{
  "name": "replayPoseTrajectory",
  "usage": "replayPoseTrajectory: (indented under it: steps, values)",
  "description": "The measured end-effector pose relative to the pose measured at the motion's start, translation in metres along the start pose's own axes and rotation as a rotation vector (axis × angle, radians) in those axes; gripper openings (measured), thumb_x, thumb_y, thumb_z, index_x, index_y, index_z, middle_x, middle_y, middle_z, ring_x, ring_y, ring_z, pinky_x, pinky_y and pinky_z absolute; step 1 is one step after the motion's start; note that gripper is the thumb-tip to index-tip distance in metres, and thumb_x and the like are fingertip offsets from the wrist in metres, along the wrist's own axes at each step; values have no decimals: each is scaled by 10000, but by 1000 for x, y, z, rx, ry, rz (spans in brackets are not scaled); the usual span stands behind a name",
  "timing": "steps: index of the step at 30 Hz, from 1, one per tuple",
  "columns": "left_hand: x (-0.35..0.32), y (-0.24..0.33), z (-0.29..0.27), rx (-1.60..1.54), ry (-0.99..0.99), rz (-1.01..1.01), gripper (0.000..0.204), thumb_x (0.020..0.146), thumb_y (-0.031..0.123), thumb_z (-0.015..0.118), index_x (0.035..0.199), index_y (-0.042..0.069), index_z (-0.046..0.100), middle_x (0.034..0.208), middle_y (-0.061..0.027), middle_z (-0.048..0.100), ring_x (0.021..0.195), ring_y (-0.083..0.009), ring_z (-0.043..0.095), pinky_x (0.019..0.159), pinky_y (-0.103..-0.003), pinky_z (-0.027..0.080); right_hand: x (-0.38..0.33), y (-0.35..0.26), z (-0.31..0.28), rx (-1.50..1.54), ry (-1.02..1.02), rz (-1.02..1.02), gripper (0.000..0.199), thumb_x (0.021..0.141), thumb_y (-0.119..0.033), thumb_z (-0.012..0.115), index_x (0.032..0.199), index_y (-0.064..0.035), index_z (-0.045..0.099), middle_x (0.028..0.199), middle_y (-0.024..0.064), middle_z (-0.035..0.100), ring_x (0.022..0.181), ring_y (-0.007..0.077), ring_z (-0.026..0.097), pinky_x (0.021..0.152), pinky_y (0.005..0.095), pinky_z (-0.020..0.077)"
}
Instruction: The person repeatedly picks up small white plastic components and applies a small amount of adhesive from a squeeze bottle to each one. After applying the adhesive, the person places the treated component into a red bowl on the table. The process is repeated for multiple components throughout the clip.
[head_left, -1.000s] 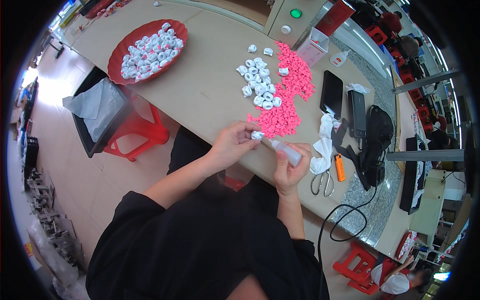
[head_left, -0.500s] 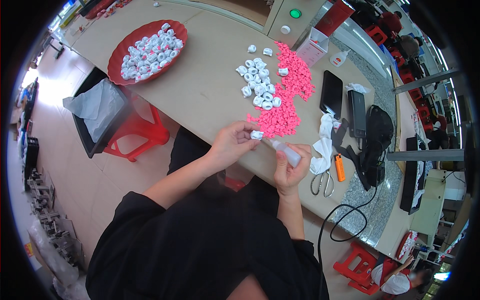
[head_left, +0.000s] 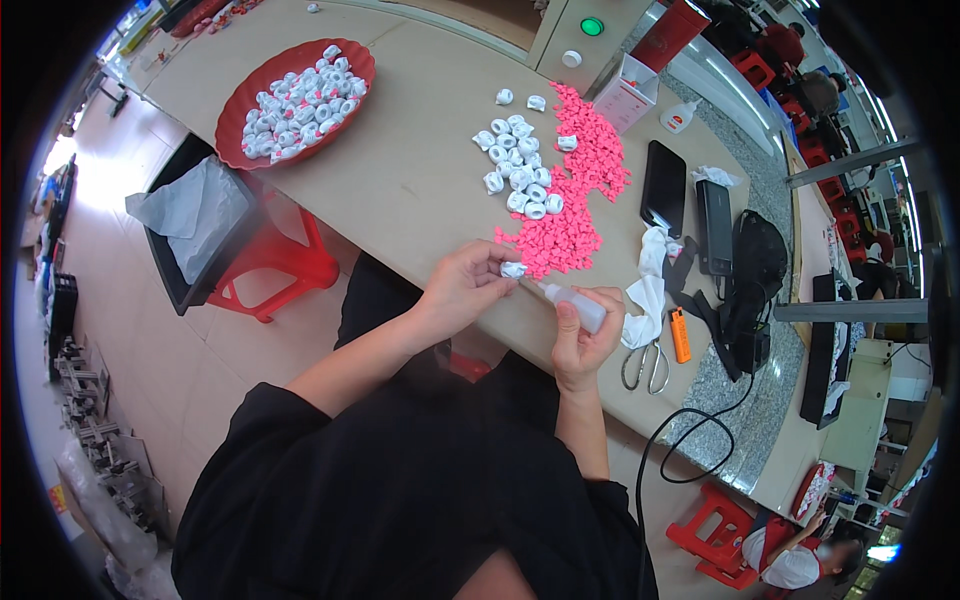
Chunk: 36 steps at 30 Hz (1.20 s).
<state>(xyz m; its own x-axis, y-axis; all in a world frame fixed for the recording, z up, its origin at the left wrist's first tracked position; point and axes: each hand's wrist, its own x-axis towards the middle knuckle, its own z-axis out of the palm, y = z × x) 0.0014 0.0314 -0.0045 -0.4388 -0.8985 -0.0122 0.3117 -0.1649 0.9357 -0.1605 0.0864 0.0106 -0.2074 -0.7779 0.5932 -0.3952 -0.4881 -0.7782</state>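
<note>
two hands busy: left hand [head_left: 457, 287] pinches a small rounded white piece [head_left: 513, 270], right hand [head_left: 581, 347] grips a translucent plastic bottle [head_left: 578, 307], eased slightly back.

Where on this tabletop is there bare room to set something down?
The widest free patch of tabletop lies between the red dish and the loose white pieces, reaching down toward the left hand. A narrower gap separates the pink pieces from the phone and white tissue. Right of that gap it is crowded.
</note>
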Motion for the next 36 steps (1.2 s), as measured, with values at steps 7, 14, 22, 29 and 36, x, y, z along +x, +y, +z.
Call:
replayPoseTrajectory:
  steps: [7, 14, 22, 29, 36]
  values:
    - [0, -3, -1, -12, 6, 4, 239, 821, -79, 538, 1049, -17, 500, 980, -71, 558, 891, -112, 572, 801, -240, 479, 2, -3, 2, 20, 0, -21, 224, 816, -89, 605, 961, -9, 453, 862, 97, 464, 741, 143, 456, 658, 234, 386]
    - [0, -1, 0, -29, -6, 20, 249, 817, -71, 552, 1054, -17, 499, 975, -68, 562, 894, -110, 572, 809, -239, 476, 3, -3, 1, 424, 158, 189, 236, 815, -97, 620, 974, -25, 461, 877, 88, 499, 741, 158, 508, 651, 237, 412]
    - [0, 2, -3, -55, -7, -18, 269, 817, -45, 571, 1077, -24, 508, 986, -70, 574, 883, -109, 569, 787, -241, 477, 12, -8, -14, 901, 212, 670, 330, 770, -101, 681, 1015, -44, 468, 880, 71, 557, 738, 175, 564, 623, 287, 453]
    - [-2, 4, -7, -108, -28, -21, 267, 827, -8, 579, 1085, -28, 516, 983, -69, 576, 862, -109, 567, 744, -248, 485, 12, -9, -15, 980, 29, 780, 388, 731, -160, 729, 1016, -40, 494, 867, 64, 571, 740, 170, 562, 619, 281, 448]
    - [-11, 21, -26, -224, 112, -2, 258, 821, 18, 597, 1067, -16, 528, 920, -62, 597, 806, -115, 571, 730, -247, 480, 17, -8, -22, 626, -180, 635, 369, 793, -143, 658, 1091, -6, 489, 931, 84, 596, 850, 171, 587, 735, 281, 449]
